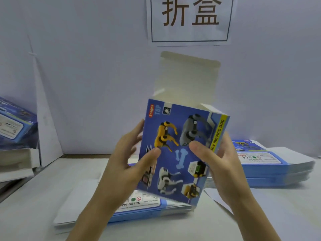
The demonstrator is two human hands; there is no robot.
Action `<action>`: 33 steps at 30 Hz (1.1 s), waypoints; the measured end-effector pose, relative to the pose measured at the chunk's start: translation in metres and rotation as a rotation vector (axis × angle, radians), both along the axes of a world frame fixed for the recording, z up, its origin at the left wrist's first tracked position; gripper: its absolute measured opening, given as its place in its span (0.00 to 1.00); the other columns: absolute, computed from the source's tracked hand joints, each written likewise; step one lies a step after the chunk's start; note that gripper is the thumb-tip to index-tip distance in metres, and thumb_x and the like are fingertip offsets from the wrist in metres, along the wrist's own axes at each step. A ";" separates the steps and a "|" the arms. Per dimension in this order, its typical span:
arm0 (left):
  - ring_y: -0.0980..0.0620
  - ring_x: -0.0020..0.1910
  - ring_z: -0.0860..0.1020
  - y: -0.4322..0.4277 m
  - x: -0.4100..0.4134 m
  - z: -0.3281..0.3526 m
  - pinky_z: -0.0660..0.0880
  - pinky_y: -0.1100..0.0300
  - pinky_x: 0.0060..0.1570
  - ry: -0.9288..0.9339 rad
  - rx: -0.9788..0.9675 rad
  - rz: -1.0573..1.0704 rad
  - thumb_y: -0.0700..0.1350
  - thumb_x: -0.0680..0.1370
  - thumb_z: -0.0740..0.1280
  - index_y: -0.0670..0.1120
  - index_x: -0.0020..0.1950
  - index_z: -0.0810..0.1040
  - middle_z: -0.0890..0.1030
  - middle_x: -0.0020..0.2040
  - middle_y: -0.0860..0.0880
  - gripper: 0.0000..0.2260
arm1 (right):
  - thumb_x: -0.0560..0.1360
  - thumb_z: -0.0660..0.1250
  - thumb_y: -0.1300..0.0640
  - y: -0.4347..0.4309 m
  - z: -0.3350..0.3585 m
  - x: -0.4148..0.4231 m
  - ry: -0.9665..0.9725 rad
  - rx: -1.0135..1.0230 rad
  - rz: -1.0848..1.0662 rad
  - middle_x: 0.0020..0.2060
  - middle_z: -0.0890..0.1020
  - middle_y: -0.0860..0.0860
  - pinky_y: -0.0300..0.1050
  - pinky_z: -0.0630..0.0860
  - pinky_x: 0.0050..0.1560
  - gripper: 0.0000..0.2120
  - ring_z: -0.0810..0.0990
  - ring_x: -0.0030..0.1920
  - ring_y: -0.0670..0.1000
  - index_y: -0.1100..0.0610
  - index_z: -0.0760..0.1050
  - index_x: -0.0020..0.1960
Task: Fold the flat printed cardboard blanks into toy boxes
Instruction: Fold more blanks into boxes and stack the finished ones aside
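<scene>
A blue toy box (175, 164) printed with robot dogs is held upright in the air at the middle of the view. Its white top flap (188, 77) stands open, pointing up. My left hand (128, 166) grips the box's left side, thumb on the printed front. My right hand (220, 164) grips the right side, its thumb pressed on the front near the grey dog. Under the box lies a stack of flat blanks (121, 211) on the white table.
A second stack of flat blue blanks (274, 169) lies at the right. Folded boxes (15, 122) are piled at the left edge beside a white board leaning on the wall. A paper sign (190, 20) with two characters hangs on the wall behind.
</scene>
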State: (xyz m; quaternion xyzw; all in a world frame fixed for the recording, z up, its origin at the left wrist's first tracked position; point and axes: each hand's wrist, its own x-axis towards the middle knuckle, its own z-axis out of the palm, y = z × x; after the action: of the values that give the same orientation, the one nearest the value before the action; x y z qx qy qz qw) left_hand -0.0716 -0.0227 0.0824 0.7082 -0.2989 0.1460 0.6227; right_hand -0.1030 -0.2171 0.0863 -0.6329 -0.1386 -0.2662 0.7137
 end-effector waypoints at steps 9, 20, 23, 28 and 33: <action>0.49 0.77 0.55 -0.026 -0.016 -0.005 0.67 0.44 0.69 -0.431 0.238 0.308 0.65 0.60 0.70 0.53 0.76 0.40 0.54 0.75 0.51 0.55 | 0.57 0.78 0.49 0.026 -0.007 -0.003 -0.075 -0.115 0.053 0.60 0.75 0.48 0.50 0.79 0.55 0.40 0.79 0.59 0.51 0.40 0.61 0.63; 0.43 0.66 0.67 0.010 0.011 -0.003 0.77 0.42 0.55 -0.700 0.444 0.388 0.64 0.59 0.74 0.54 0.79 0.44 0.57 0.68 0.45 0.57 | 0.73 0.63 0.36 -0.026 0.018 -0.019 -0.138 0.308 0.104 0.49 0.85 0.48 0.41 0.80 0.49 0.20 0.83 0.51 0.48 0.49 0.84 0.51; 0.44 0.67 0.65 0.009 0.009 -0.004 0.75 0.46 0.59 -0.731 0.488 0.392 0.66 0.60 0.70 0.55 0.79 0.43 0.57 0.69 0.46 0.55 | 0.69 0.67 0.37 -0.023 0.017 -0.023 -0.095 0.223 0.154 0.41 0.85 0.46 0.32 0.76 0.41 0.18 0.82 0.41 0.44 0.49 0.84 0.47; 0.51 0.68 0.60 0.005 0.007 -0.006 0.74 0.53 0.58 -0.683 0.546 0.399 0.67 0.61 0.68 0.51 0.78 0.46 0.56 0.70 0.45 0.53 | 0.71 0.62 0.42 -0.012 0.018 -0.022 -0.066 -0.067 0.194 0.58 0.81 0.44 0.38 0.75 0.54 0.20 0.79 0.57 0.44 0.42 0.77 0.63; 0.45 0.68 0.63 0.002 0.001 -0.005 0.72 0.44 0.62 -0.683 0.573 0.389 0.67 0.60 0.69 0.51 0.78 0.49 0.57 0.69 0.45 0.53 | 0.74 0.63 0.52 -0.009 0.018 -0.025 -0.076 -0.213 0.139 0.60 0.81 0.42 0.34 0.75 0.54 0.19 0.78 0.61 0.43 0.39 0.76 0.63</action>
State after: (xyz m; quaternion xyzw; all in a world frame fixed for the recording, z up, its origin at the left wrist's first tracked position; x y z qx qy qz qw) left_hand -0.0708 -0.0203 0.0772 0.8055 -0.3765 0.3956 0.2298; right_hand -0.1276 -0.2262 0.1042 -0.6836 -0.2364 -0.2236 0.6533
